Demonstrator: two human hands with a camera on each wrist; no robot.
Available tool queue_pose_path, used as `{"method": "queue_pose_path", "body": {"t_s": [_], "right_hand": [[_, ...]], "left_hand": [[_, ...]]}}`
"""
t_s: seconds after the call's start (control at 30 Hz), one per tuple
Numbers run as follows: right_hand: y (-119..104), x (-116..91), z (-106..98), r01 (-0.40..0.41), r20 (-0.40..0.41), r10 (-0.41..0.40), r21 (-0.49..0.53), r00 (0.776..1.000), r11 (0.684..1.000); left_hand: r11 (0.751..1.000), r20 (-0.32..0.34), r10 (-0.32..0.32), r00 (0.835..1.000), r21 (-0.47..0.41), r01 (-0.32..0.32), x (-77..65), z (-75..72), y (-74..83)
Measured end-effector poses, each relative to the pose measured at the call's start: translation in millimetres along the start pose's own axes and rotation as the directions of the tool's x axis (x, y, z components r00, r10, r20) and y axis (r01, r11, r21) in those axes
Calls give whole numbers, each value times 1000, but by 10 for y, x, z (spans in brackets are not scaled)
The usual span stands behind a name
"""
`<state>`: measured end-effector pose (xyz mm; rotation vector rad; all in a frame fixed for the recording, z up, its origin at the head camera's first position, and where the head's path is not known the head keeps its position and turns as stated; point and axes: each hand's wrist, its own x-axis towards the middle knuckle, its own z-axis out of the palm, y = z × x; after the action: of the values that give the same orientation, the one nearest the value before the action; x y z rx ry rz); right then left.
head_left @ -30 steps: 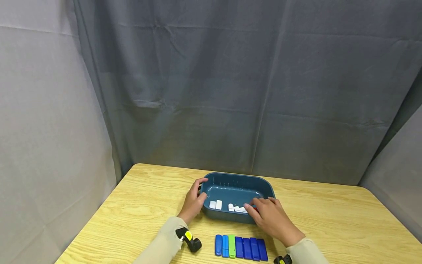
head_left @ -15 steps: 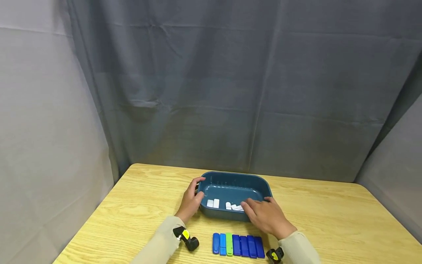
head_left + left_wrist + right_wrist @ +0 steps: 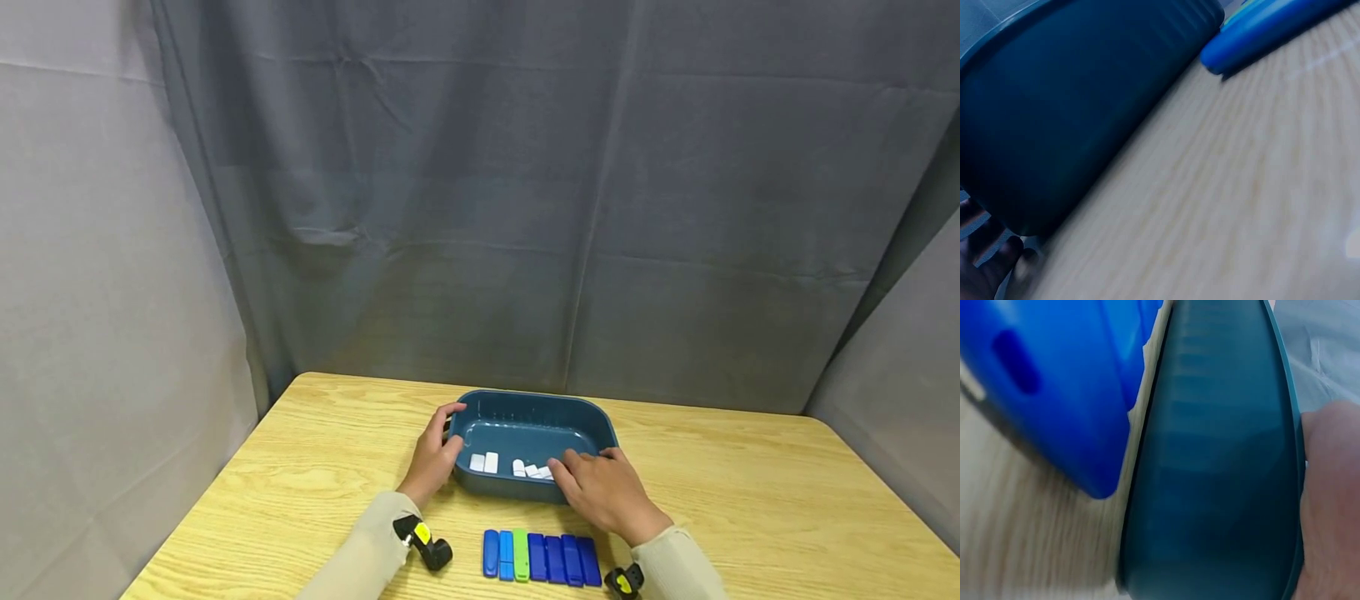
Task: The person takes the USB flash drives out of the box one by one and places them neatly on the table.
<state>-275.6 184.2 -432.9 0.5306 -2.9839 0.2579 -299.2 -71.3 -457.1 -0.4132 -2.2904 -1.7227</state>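
A dark teal plastic basin stands on the table, with several small white blocks along its near inner side. My left hand grips the basin's left end, thumb at the near corner and fingers along the rim. At the right end, my right hand reaches over the near rim, its thumb inside beside the white blocks. The other fingertips are hidden, so I cannot tell whether they hold anything. In the right wrist view, that hand lies against the basin's rim.
In front of the basin is a row of flat oblong plastic pieces: several blue pieces and one green piece. The wooden table extends to both sides. A grey curtain hangs behind it.
The whole view has shifted slightly. The right thumb has moved a little left over the white blocks, and the red bit seen under that hand is now covered. The left hand stays at the basin.
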Motion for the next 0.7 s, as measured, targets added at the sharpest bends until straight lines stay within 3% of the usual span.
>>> {"method": "queue_pose_path", "body": {"t_s": [0.7], "right_hand": [[13, 3, 26, -9, -13, 9, -2, 1000, 1000]], "left_hand": [[1000, -4, -11, 1000, 0, 11, -17, 3, 21]]}}
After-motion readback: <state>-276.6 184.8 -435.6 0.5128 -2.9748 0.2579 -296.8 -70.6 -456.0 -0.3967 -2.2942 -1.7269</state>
